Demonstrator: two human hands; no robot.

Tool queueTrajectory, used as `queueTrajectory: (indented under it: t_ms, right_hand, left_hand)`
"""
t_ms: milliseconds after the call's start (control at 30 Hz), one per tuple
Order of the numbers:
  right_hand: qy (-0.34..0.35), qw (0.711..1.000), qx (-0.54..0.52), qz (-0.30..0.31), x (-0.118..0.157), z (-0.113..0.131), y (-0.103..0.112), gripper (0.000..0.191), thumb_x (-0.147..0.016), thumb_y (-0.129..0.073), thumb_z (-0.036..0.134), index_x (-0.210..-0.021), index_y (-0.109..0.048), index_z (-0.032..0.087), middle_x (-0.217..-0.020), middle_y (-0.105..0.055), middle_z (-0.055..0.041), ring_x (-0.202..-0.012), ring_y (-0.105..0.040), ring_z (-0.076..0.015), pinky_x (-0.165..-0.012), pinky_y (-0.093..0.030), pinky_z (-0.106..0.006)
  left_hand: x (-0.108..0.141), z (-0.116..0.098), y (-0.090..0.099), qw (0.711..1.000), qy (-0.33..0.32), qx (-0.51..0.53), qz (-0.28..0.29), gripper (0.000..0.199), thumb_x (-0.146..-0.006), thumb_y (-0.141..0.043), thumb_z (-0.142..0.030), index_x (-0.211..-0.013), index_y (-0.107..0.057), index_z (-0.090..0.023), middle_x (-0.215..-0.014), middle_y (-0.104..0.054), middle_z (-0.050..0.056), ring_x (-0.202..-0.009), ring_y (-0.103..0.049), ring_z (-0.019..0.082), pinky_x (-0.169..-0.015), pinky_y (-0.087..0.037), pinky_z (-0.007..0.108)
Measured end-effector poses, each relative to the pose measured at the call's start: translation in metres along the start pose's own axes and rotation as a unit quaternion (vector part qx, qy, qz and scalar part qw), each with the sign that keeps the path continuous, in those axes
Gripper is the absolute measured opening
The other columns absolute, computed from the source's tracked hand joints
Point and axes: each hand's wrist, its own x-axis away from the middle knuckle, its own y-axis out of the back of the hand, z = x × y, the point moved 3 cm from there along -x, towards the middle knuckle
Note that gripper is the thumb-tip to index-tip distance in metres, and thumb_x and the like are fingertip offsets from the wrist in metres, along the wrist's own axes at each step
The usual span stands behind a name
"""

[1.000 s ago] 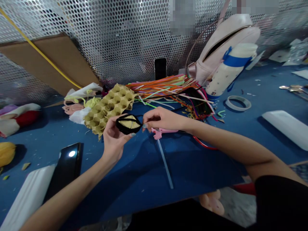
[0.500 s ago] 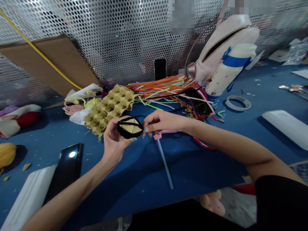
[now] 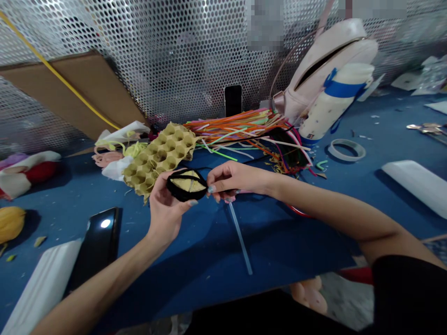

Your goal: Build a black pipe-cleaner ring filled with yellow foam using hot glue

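My left hand [image 3: 165, 204] is wrapped round a small rounded piece [image 3: 189, 185] wound in black fuzzy strand, with pale yellow showing between crossing bands on its upper face. At the right edge of that piece, my right hand [image 3: 225, 180] has thumb and fingers pinched on the black strand [image 3: 208, 187]. Below the right hand a pink tool [image 3: 230, 199], mostly hidden, lies on the table with a clear glue stick [image 3: 240, 239] pointing toward me. Behind the left hand sits a yellowish egg carton [image 3: 162, 156].
A bundle of colourful pipe cleaners [image 3: 233, 124] lies behind the hands, near a standing phone [image 3: 233, 100]. To the right are a bottle [image 3: 335, 104], a pale bag [image 3: 328, 60] and a tape roll [image 3: 347, 150]. A black phone [image 3: 98, 242] and white block [image 3: 45, 284] lie left.
The black-wound piece has tipped slightly and shifted a little left in my left hand. My right hand stays pinched at its edge and now covers more of the pink tool.
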Motion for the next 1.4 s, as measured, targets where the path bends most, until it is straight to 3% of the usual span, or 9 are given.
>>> queueTrajectory:
  t_ms: [233,433,733,1067,1200,1267,1400]
  right_hand:
    - [0.015,0.999,-0.032,-0.007,0.000,0.003,-0.008,0.025,-0.087,-0.083,0.035,-0.084,-0.072,0.013,-0.078,-0.078,-0.0020,-0.056,-0.063,-0.0056,-0.047,-0.046,-0.014]
    - [0.012,1.000,-0.025,-0.002,0.001,-0.001,-0.008,0.023,-0.088,-0.082,0.034,-0.086,-0.074,0.012,-0.081,-0.079,-0.0032,-0.058,-0.066,-0.0065,-0.047,-0.045,-0.014]
    - [0.005,1.000,-0.018,-0.015,0.001,-0.001,-0.005,0.020,-0.086,-0.083,0.029,-0.081,-0.074,0.013,-0.078,-0.079,-0.0030,-0.053,-0.061,-0.0056,-0.045,-0.044,-0.015]
    - [0.021,1.000,-0.008,-0.011,0.001,-0.001,0.001,0.018,-0.087,-0.082,0.029,-0.085,-0.075,0.013,-0.080,-0.079,-0.0036,-0.057,-0.064,-0.0064,-0.050,-0.049,-0.016]
    - [0.030,0.999,-0.007,-0.011,0.002,0.003,0.000,0.019,-0.085,-0.083,0.029,-0.085,-0.074,0.012,-0.078,-0.079,-0.0040,-0.057,-0.064,-0.0071,-0.052,-0.050,-0.017]
    - [0.031,0.999,-0.002,-0.014,0.004,0.005,0.000,0.020,-0.084,-0.084,0.029,-0.084,-0.074,0.012,-0.077,-0.079,-0.0041,-0.056,-0.064,-0.0072,-0.053,-0.051,-0.017]
    - [0.040,0.999,0.021,-0.008,0.007,0.009,-0.001,0.016,-0.086,-0.081,0.026,-0.084,-0.074,0.012,-0.078,-0.079,-0.0036,-0.056,-0.064,-0.0070,-0.054,-0.051,-0.017]
  left_hand:
    - [0.006,0.001,-0.011,0.993,0.104,0.061,0.000,0.047,-0.059,-0.101,-0.030,-0.099,-0.077,-0.024,-0.099,-0.076,0.000,-0.092,-0.070,0.013,-0.088,-0.059,0.023]
    - [0.009,0.008,-0.013,0.992,0.101,0.070,0.026,0.040,-0.066,-0.098,-0.029,-0.098,-0.076,-0.023,-0.096,-0.075,0.000,-0.088,-0.069,0.013,-0.086,-0.059,0.025]
    - [0.009,0.013,-0.007,0.993,0.106,0.040,0.021,0.050,-0.062,-0.099,-0.028,-0.104,-0.074,-0.023,-0.100,-0.073,0.001,-0.092,-0.068,0.015,-0.086,-0.059,0.026]
    - [-0.001,0.003,-0.001,0.995,0.010,-0.067,0.073,0.061,-0.062,-0.099,-0.029,-0.117,-0.071,-0.026,-0.108,-0.071,0.002,-0.098,-0.068,0.016,-0.088,-0.057,0.024]
    - [-0.009,-0.008,0.001,0.982,-0.075,-0.151,0.090,0.077,-0.060,-0.099,-0.031,-0.131,-0.069,-0.027,-0.125,-0.069,0.007,-0.117,-0.066,0.022,-0.098,-0.058,0.030]
    - [-0.012,-0.012,0.001,0.973,-0.080,-0.188,0.109,0.072,-0.064,-0.097,-0.034,-0.131,-0.070,-0.027,-0.128,-0.070,0.009,-0.119,-0.068,0.026,-0.098,-0.059,0.036]
    - [-0.015,-0.018,-0.002,0.957,-0.092,-0.228,0.153,0.065,-0.065,-0.095,-0.030,-0.126,-0.074,-0.025,-0.124,-0.072,0.009,-0.113,-0.070,0.025,-0.094,-0.060,0.035]
